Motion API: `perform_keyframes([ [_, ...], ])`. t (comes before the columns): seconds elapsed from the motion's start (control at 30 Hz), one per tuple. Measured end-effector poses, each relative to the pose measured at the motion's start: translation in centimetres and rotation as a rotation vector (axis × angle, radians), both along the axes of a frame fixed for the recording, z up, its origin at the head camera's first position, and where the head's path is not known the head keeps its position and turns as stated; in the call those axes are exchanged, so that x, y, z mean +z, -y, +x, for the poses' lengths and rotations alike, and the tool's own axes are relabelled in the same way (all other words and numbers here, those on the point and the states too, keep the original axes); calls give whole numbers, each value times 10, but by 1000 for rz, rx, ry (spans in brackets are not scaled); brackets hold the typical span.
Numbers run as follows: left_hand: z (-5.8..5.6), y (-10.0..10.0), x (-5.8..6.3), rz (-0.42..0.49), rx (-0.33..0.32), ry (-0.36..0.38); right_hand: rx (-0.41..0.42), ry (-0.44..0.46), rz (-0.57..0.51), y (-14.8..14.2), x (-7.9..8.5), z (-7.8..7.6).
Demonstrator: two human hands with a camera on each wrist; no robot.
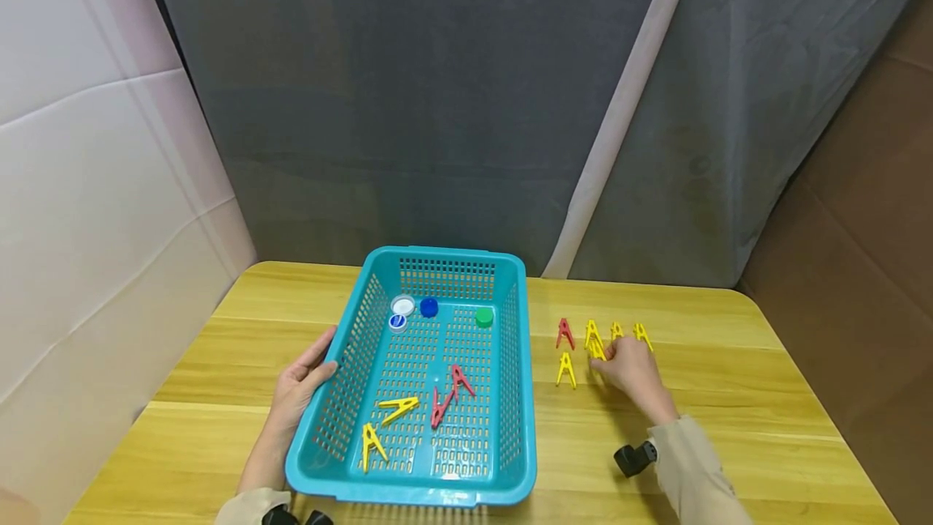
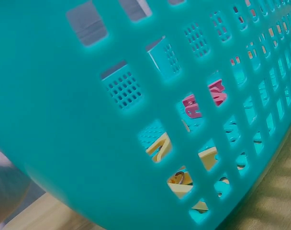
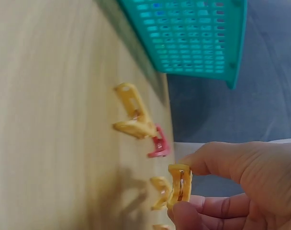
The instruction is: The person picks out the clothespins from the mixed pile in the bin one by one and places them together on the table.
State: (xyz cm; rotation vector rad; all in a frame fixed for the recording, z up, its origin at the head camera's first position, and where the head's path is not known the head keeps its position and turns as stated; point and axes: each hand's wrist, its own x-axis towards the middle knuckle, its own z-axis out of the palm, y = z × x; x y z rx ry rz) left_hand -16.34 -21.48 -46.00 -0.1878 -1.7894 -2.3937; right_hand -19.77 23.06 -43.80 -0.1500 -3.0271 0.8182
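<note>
Right hand [image 1: 631, 366] pinching a yellow peg [image 3: 180, 184] to the right of the basket [image 1: 408, 494], among other pegs [image 1: 565, 371] at the bench [image 1: 714, 403]; left hand [image 1: 300, 386] grasping the basket's left side. A straight lift, clear of the neighbours, would be best. Whether the pinched peg touches the bench cannot be told. One peg is cut off at the right wrist view's lower edge.

This looks like a screened-off booth, its wood-grain table [image 1: 729, 403] bordered by grey sheeting [image 1: 437, 120], white sheeting [image 1: 95, 177] and brown sheeting [image 1: 853, 266].
</note>
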Motion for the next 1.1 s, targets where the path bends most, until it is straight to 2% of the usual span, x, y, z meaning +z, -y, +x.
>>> perform_keyframes([
  [0.47, 0, 0, 0, -22, 5, 13, -32, 52, -35, -2, -19, -1],
  [0.57, 0, 0, 0, -23, 3, 17, -26, 41, -33, -2, -21, 0],
  [0.87, -1, 1, 0, -32, 9, 29, -23, 23, -26, 0, -21, 1],
  [1.1, 0, -1, 2, -50, 12, 82, 2, 32, -22, -2, -15, 1],
])
